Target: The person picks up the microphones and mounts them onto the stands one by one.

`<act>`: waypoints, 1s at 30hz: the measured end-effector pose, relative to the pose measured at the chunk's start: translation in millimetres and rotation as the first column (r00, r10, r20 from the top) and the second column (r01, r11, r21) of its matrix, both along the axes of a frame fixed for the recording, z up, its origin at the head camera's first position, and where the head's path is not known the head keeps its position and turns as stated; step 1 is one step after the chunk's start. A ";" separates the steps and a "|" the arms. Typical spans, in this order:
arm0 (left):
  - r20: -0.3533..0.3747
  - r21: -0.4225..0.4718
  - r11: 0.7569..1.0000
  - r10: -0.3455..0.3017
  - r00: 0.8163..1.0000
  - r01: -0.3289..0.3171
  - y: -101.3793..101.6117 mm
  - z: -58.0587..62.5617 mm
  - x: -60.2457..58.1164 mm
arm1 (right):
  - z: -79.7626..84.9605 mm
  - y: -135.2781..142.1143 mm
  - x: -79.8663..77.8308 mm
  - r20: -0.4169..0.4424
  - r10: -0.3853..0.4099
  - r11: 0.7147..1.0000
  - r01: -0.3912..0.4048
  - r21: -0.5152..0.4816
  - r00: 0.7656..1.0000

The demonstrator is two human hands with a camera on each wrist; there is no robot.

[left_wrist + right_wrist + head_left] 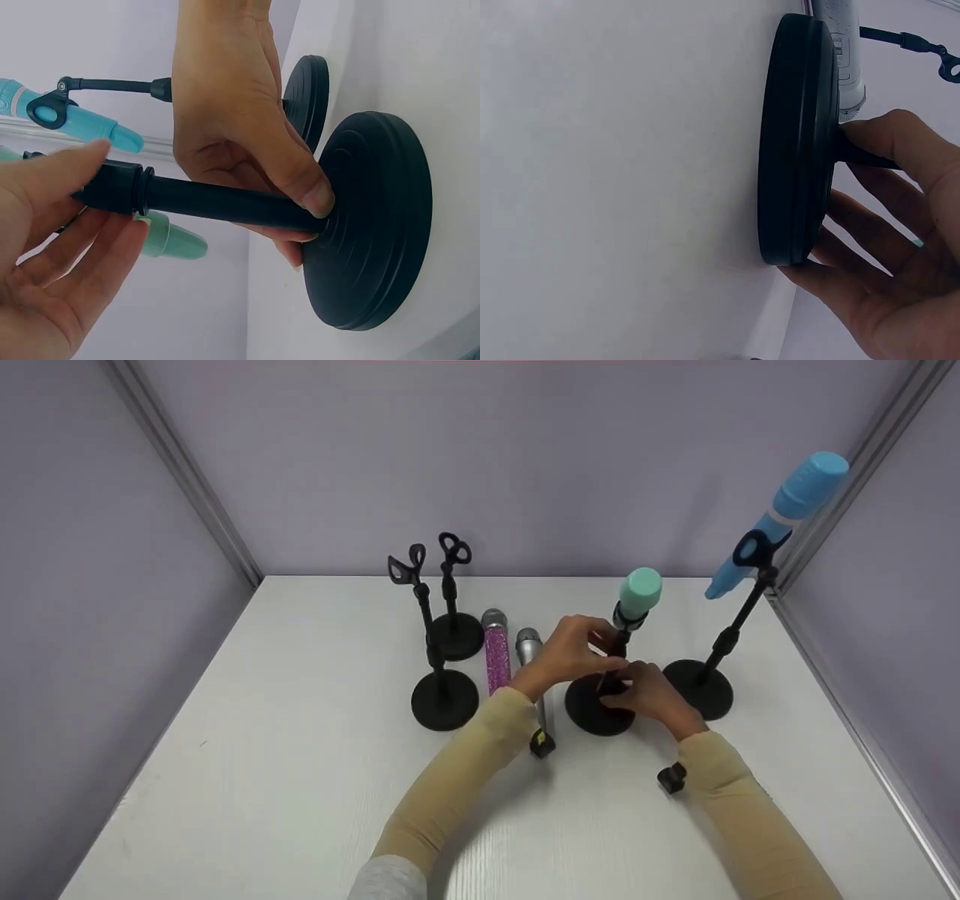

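Observation:
A black microphone stand stands on the white table with a mint-green microphone tilted in its clip. High on its pole, my left hand grips the thick collar between thumb and fingers. My right hand pinches the foot of the pole just above the round base; in the right wrist view its lower fingers reach the base's edge. To the right, a blue microphone leans in the clip of another black stand.
Left of my hands lie a pink glitter microphone and a silver microphone, partly hidden by my left arm. Two black stands with bare clips stand farther left. A small black object shows beside my right sleeve. Walls border the table.

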State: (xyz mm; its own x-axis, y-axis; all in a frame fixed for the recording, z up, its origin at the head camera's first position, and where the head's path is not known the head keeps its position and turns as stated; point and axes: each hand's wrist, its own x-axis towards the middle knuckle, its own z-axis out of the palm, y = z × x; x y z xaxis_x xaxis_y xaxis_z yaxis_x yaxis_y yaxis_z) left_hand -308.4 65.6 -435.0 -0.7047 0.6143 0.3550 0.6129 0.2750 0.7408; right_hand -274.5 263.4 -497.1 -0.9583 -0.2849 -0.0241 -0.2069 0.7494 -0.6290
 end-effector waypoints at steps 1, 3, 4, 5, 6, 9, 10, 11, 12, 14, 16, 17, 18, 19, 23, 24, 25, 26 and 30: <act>0.001 -0.004 1.000 -0.001 1.000 0.001 0.1 0.0 0.1 | 0.1 -0.1 0.2 -0.001 0.000 1.000 0.000 0.001 1.000; 0.005 -0.008 1.000 -0.007 1.000 0.007 0.2 0.1 0.1 | -0.3 -0.5 0.1 -0.006 0.003 1.000 -0.003 0.007 1.000; 0.004 -0.013 1.000 -0.011 1.000 0.011 0.2 0.2 0.1 | -0.6 -0.6 -0.2 -0.010 0.006 1.000 -0.006 0.011 1.000; 0.008 -0.016 1.000 -0.016 1.000 0.016 0.1 0.3 0.1 | -0.6 -0.9 -0.2 -0.013 0.007 1.000 -0.007 0.015 1.000; 0.013 -0.019 1.000 -0.021 1.000 0.021 -0.1 0.6 0.2 | -0.7 -1.1 -0.5 -0.016 0.008 1.000 -0.008 0.019 1.000; 0.031 -0.028 0.999 -0.043 0.999 0.044 -0.7 1.4 0.4 | -1.0 -1.2 -1.0 -0.022 0.007 1.000 -0.007 0.030 1.000; 0.040 -0.031 0.998 -0.050 0.998 0.051 -1.0 1.8 0.6 | -1.0 -1.4 -1.2 -0.020 0.003 0.999 -0.003 0.032 1.000; 0.047 -0.034 0.998 -0.056 0.997 0.058 -1.2 2.0 0.6 | -0.7 -1.6 -1.1 -0.016 0.000 0.999 0.001 0.032 1.000; 0.051 -0.036 0.997 -0.062 0.997 0.064 -1.4 2.1 0.6 | -0.7 -1.8 -1.1 -0.013 -0.001 1.000 0.002 0.028 1.000; 0.057 -0.035 0.996 -0.074 0.996 0.076 -1.7 1.8 0.3 | -0.7 -2.0 -0.6 -0.011 -0.004 1.000 0.004 0.022 1.000; 0.060 -0.028 0.996 -0.083 0.995 0.085 -1.8 1.3 -0.1 | -0.6 -2.1 -0.2 -0.009 -0.005 1.000 0.005 0.011 1.000; 0.060 -0.026 0.996 -0.085 0.995 0.087 -1.7 0.9 -0.3 | -0.5 -1.8 0.1 -0.012 0.000 1.000 0.000 0.008 1.000; 0.061 -0.024 0.996 -0.085 0.995 0.086 -1.5 0.4 -0.4 | -0.4 -1.5 0.3 -0.016 0.003 1.000 -0.003 0.005 1.000; 0.061 -0.022 0.996 -0.080 0.995 0.082 -1.2 -0.1 -0.2 | -0.4 -1.0 0.6 -0.018 0.003 1.000 -0.003 0.005 1.000; 0.064 0.005 1.000 -0.028 0.998 0.027 0.9 -3.0 2.1 | -0.9 0.8 0.5 -0.030 0.007 1.000 -0.007 0.004 1.000; 0.068 0.016 1.000 -0.003 0.998 0.002 1.5 -3.8 3.0 | -1.1 0.9 0.4 -0.030 0.006 1.000 -0.005 0.001 1.000; 0.071 0.030 0.999 0.021 0.997 -0.023 2.0 -4.5 3.9 | -1.5 1.0 0.1 -0.030 0.003 1.000 -0.003 -0.001 1.000; 0.074 0.042 0.998 0.046 0.996 -0.050 2.3 -5.1 5.0 | -1.7 1.0 -0.3 -0.030 0.003 1.000 -0.003 -0.003 1.000; 0.074 0.071 0.990 0.116 0.991 -0.121 3.2 -5.9 8.0 | -1.7 0.7 -0.9 -0.011 -0.010 1.000 0.010 -0.011 1.000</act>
State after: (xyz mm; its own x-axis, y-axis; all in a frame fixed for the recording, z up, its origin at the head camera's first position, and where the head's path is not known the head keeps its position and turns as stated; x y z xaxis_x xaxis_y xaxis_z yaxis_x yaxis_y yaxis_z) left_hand -300.4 68.8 -441.0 -0.7953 0.4985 0.3450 0.5259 0.2842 0.8016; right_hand -275.4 264.1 -498.8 -0.9611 -0.2759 -0.0105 -0.2067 0.7443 -0.6350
